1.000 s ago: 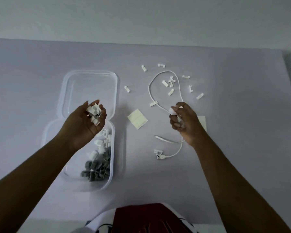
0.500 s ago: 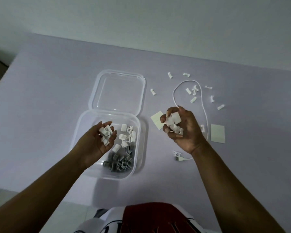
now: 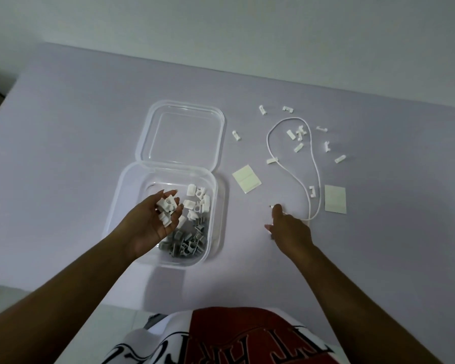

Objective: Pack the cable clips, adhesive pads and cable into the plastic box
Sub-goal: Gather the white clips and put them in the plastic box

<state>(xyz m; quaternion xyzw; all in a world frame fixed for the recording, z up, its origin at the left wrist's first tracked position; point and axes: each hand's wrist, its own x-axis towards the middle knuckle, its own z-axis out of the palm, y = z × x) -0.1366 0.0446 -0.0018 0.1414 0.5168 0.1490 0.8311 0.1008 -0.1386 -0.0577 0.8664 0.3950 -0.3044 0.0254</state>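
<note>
The clear plastic box (image 3: 116,206) lies open on the table, its hinged lid (image 3: 181,132) folded back. Grey and white cable clips (image 3: 192,232) fill its right side. My left hand (image 3: 147,227) hovers palm-up over the box, cupping several white clips (image 3: 168,208). My right hand (image 3: 289,229) rests palm-down on the table, fingers spread, covering the near end of the white cable (image 3: 311,153). Two pale adhesive pads (image 3: 246,178) (image 3: 335,198) lie flat on either side of the cable. Loose white clips (image 3: 297,132) are scattered in and around the cable's loop.
The lilac table (image 3: 76,153) ends at a wall behind and at a near edge by my torso. Single clips lie apart from the rest: a clip beside the lid (image 3: 236,135), a clip at the far side (image 3: 262,109) and a clip at the right (image 3: 340,158).
My right hand came down from holding white clips in the air to the table by the cable's end; no clips show in it now. My left hand stays over the box with its clips.
</note>
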